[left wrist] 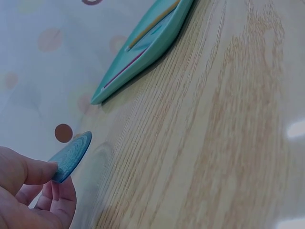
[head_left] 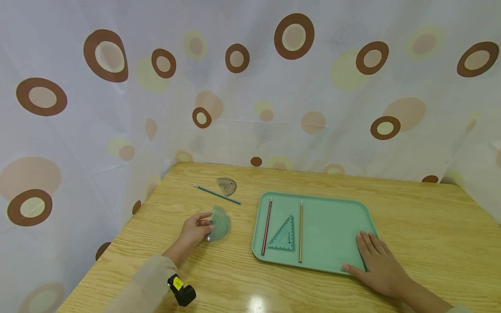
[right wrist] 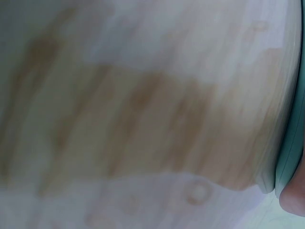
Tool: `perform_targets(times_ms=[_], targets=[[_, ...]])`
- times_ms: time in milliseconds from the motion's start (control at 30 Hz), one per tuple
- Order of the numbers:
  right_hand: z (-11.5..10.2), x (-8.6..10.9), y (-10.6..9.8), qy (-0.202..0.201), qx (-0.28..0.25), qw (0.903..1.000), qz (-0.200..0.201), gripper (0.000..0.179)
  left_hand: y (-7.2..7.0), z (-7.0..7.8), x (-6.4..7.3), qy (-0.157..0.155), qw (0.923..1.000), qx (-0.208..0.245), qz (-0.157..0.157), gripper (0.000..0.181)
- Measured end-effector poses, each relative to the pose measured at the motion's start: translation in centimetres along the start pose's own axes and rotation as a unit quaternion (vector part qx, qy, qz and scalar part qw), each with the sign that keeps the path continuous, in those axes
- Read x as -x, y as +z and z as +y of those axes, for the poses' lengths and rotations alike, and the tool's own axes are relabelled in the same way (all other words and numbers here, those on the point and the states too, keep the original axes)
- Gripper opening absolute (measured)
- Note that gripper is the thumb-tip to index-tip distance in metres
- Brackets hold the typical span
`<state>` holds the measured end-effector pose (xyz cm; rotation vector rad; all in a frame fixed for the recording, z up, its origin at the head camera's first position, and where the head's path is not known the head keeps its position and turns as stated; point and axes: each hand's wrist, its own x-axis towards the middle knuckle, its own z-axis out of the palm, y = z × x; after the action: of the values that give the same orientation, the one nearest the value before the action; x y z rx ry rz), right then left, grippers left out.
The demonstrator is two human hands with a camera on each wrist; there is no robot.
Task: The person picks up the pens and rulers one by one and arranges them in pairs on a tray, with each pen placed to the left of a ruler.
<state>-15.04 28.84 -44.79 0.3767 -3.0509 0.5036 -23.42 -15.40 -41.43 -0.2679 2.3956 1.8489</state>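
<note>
My left hand [head_left: 193, 230] pinches a clear teal protractor [head_left: 220, 224] by its straight side, between thumb and fingers. In the left wrist view the protractor [left wrist: 72, 155] is tilted above the wood. To the right lies a mint green tray [head_left: 332, 230], bearing a red pencil [head_left: 267, 226], a clear teal set square [head_left: 287, 239] and a yellow pencil [head_left: 301, 232]. My right hand [head_left: 377, 265] rests with straight fingers on the tray's near right corner. Only a fingertip [right wrist: 293, 195] beside the tray rim shows in the right wrist view.
Beyond my left hand, a blue pencil [head_left: 217, 194] lies on the wooden table [head_left: 219, 278]. A smaller greyish protractor [head_left: 228, 186] lies just behind that pencil. A white curtain [head_left: 250, 95] with round brown and pastel prints surrounds the table at the back and sides.
</note>
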Motion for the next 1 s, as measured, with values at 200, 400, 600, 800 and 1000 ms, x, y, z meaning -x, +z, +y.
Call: perform_targets(times_ms=[200,400,600,800,1000], targets=[[0.0,0.0,0.0,0.0,-0.004,1.0,0.0,0.095,0.5,0.4,0.0,-0.002,1.0,0.004,0.004,0.041],[0.0,0.0,0.0,0.0,-0.001,1.0,0.002,0.094,1.1,0.5,0.0,0.0,1.0,0.003,0.008,0.04],[0.1,0.0,0.1,-0.003,0.001,1.0,0.003,0.094,1.8,0.6,0.3,0.003,0.9998,0.017,0.005,0.041],[0.2,-0.1,0.1,-0.001,-0.003,1.0,0.0,0.093,2.4,0.6,0.1,0.008,0.9996,0.026,-0.001,0.041],[0.2,-0.1,0.2,-0.001,-0.003,1.0,0.001,0.094,3.2,0.9,0.2,0.012,0.9995,0.031,-0.004,0.041]])
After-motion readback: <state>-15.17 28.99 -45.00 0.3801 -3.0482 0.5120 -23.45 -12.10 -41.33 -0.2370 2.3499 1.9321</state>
